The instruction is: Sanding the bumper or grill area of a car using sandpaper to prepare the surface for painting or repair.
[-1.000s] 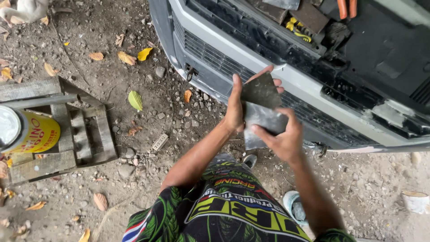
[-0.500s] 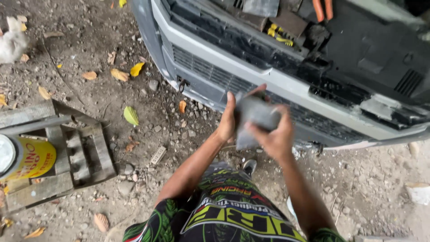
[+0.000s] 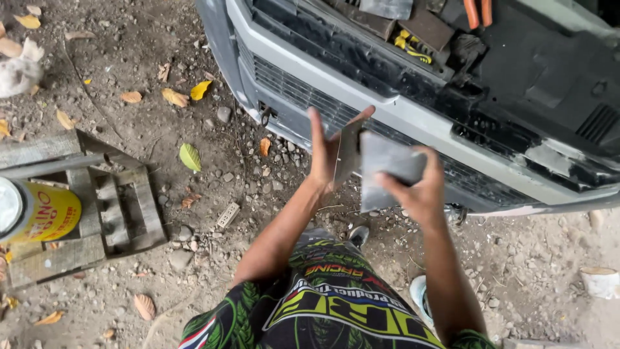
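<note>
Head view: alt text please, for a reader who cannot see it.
Seen from above, a person's left hand and right hand hold a folded grey sheet, perhaps sandpaper, in front of a grey vehicle bumper. To the left, a yellow can rests on a wooden pallet; fallen leaves dot the dirt ground.

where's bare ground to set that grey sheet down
Freest: the dirt at lower right, between the bumper and the pale wood stub. Also the strip between the wooden pallet and the left forearm. Near the bumper corner it is crowded with leaves and stones.
</note>
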